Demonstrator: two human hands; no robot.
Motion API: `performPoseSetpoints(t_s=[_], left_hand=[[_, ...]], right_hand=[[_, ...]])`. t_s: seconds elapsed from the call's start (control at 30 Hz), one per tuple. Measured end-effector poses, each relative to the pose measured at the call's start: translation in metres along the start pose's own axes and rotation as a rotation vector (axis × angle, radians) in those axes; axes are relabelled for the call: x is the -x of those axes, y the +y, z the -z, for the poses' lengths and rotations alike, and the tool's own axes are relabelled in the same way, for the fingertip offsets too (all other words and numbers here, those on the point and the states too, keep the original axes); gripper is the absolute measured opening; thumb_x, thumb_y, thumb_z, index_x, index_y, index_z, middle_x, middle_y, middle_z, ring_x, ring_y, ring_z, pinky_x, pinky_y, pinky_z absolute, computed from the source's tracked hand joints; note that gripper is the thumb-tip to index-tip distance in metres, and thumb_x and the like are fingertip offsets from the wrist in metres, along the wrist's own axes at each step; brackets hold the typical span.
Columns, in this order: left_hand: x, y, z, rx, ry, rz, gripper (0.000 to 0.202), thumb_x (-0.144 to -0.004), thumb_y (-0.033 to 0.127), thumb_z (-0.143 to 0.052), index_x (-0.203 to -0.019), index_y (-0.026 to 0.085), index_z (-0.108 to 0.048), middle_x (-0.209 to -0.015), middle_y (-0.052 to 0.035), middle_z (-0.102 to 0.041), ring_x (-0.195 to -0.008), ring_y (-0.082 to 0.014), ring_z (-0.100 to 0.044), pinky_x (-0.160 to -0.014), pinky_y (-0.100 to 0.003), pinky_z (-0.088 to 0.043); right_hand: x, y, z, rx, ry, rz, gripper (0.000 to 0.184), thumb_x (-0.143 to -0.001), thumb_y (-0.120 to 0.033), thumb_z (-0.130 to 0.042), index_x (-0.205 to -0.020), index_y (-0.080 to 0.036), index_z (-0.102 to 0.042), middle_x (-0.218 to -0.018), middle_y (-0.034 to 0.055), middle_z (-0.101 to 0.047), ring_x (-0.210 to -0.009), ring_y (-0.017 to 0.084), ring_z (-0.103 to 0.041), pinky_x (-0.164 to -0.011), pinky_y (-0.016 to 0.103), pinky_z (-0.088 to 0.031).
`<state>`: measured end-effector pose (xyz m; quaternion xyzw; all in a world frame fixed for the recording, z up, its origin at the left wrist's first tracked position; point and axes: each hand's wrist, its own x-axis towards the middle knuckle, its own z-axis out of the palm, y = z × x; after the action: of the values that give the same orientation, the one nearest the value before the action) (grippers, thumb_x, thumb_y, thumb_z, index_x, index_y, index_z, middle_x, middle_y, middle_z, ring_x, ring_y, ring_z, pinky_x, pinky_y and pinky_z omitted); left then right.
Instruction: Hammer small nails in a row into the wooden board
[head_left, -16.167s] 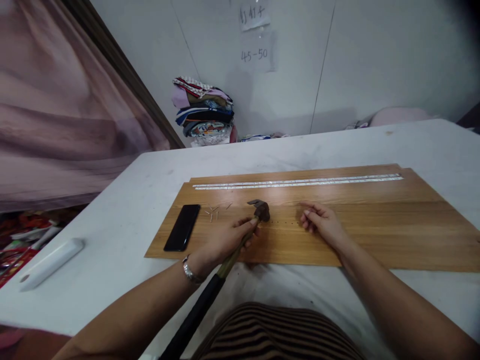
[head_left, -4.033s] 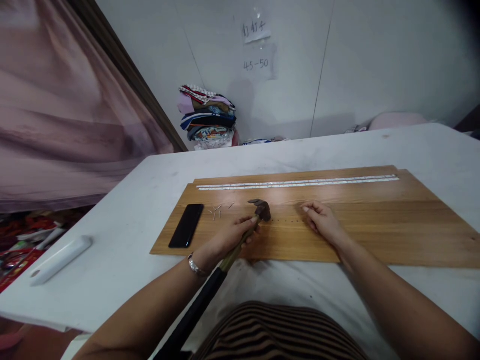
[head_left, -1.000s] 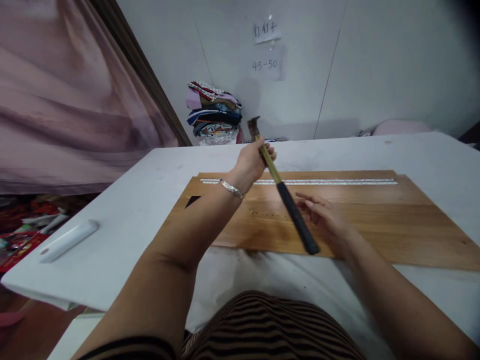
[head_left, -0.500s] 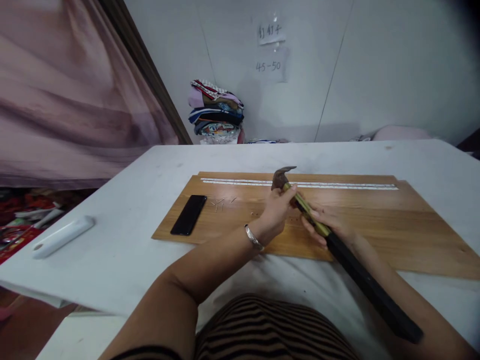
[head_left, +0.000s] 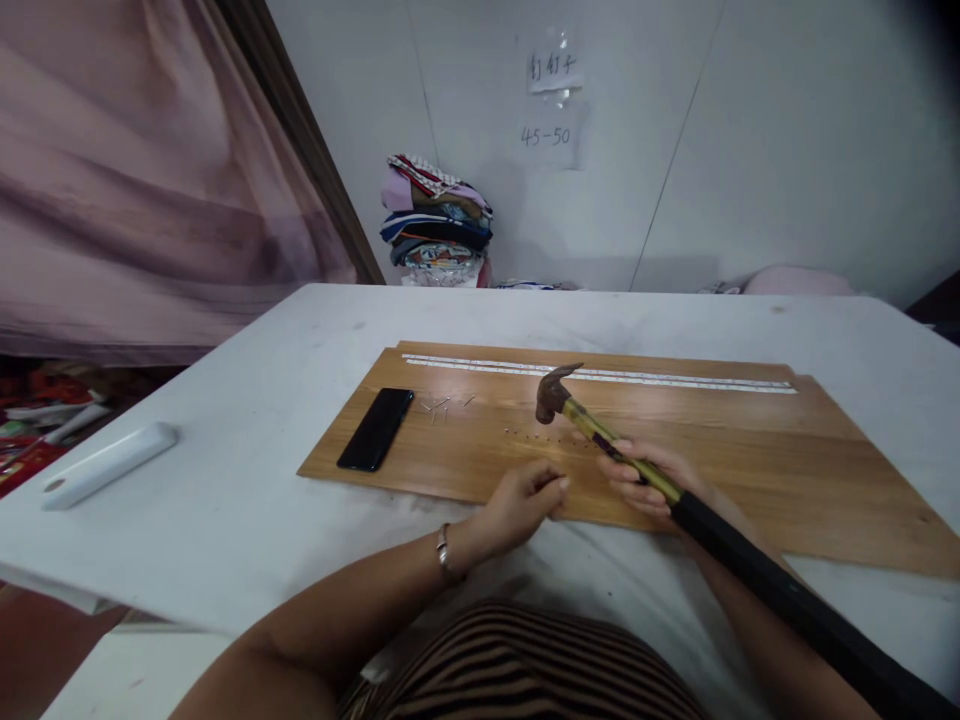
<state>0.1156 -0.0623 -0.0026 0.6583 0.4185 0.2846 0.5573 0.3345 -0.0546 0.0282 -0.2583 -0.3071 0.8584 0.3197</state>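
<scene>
My right hand (head_left: 652, 475) is closed around the yellow part of the handle of a claw hammer (head_left: 645, 470). The hammer's rusty head is up and to the left, above the board, and its black grip runs down to the lower right. My left hand (head_left: 525, 502) is apart from the hammer, loosely closed at the front edge of the wooden board (head_left: 750, 460). Its curled fingers hide whatever may be inside. A row of small nail heads (head_left: 536, 437) dots the board between the hands and the hammer head. Several loose nails (head_left: 439, 407) lie to the left.
A black phone (head_left: 376, 430) lies on the board's left end. Two white measuring strips (head_left: 675, 381) run along its back. On the white table (head_left: 247, 400), a long white plastic object (head_left: 112, 465) lies at left. Folded cloths (head_left: 439, 215) are stacked by the wall.
My left hand has let go of the hammer's neck and moved down and left to the board's front edge. The hammer, still in my right hand, has its head slightly lower.
</scene>
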Motion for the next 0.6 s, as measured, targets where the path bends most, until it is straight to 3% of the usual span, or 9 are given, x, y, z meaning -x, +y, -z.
performPoseSetpoints(t_s=[0.1,0.2,0.3,0.43,0.6], left_hand=[[0.020,-0.018,0.030,-0.499,0.077,-0.119,0.021,-0.090,0.032,-0.047,-0.082,0.018,-0.062,-0.077,-0.0014,-0.064,-0.071,-0.0129,-0.056,-0.068,-0.025,-0.043],[0.028,-0.031,0.047,-0.722,0.232,-0.089,0.024,-0.094,0.031,-0.043,-0.085,0.019,-0.062,-0.078,-0.0019,-0.066,-0.070,-0.0137,-0.059,-0.066,-0.024,-0.042],[0.028,-0.039,0.048,-0.834,0.317,-0.090,0.025,-0.096,0.031,-0.041,-0.086,0.020,-0.061,-0.079,-0.0022,-0.067,-0.072,-0.0143,-0.060,-0.066,-0.024,-0.041],[0.025,-0.043,0.041,-0.994,0.314,-0.161,0.027,-0.096,0.032,-0.040,-0.082,0.020,-0.059,-0.076,-0.0034,-0.066,-0.071,-0.0150,-0.060,-0.065,-0.025,-0.039],[0.025,-0.045,0.041,-1.033,0.337,-0.168,0.026,-0.096,0.031,-0.041,-0.082,0.020,-0.059,-0.074,-0.0030,-0.066,-0.069,-0.0149,-0.060,-0.063,-0.025,-0.037]], right_hand=[[-0.004,0.007,-0.002,0.018,0.018,-0.033,0.038,-0.079,-0.032,-0.062,-0.113,-0.019,-0.052,-0.059,-0.0089,-0.046,-0.031,0.002,-0.026,-0.025,0.012,-0.023],[-0.007,0.013,-0.003,0.037,0.039,-0.041,0.039,-0.078,-0.033,-0.063,-0.114,-0.020,-0.052,-0.059,-0.0096,-0.045,-0.030,0.002,-0.025,-0.025,0.012,-0.023],[-0.007,0.015,-0.006,0.066,0.050,-0.030,0.042,-0.078,-0.033,-0.063,-0.116,-0.020,-0.051,-0.058,-0.0101,-0.044,-0.030,0.002,-0.026,-0.025,0.013,-0.023],[-0.007,0.015,-0.008,0.120,0.074,-0.026,0.041,-0.078,-0.033,-0.061,-0.116,-0.020,-0.051,-0.059,-0.0098,-0.044,-0.030,0.002,-0.027,-0.025,0.013,-0.024],[-0.011,0.020,-0.002,0.112,0.110,-0.045,0.035,-0.076,-0.032,-0.063,-0.108,-0.021,-0.051,-0.058,-0.0105,-0.044,-0.029,0.002,-0.029,-0.025,0.013,-0.024]])
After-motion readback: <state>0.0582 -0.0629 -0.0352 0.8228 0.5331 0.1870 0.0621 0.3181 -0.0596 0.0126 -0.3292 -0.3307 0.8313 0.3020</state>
